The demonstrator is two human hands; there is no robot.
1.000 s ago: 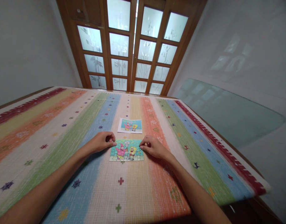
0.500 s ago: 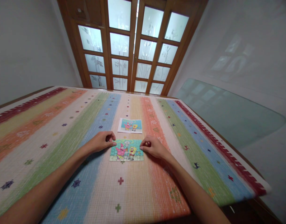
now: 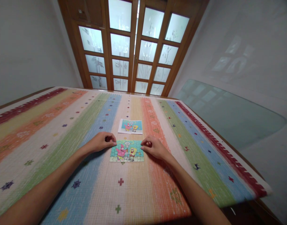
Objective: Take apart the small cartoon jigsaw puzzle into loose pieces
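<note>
Puzzle (image 3: 126, 151) piece seams too small to tell; both elbows cut off

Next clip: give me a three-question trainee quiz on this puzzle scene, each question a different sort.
1. True or false: the picture card lies beyond the puzzle.
2. Which hand touches the puzzle's right edge? A) left hand B) right hand
3. Fill in: the puzzle rests on a striped ____.

Key: 1 true; 2 B; 3 cloth.
</note>
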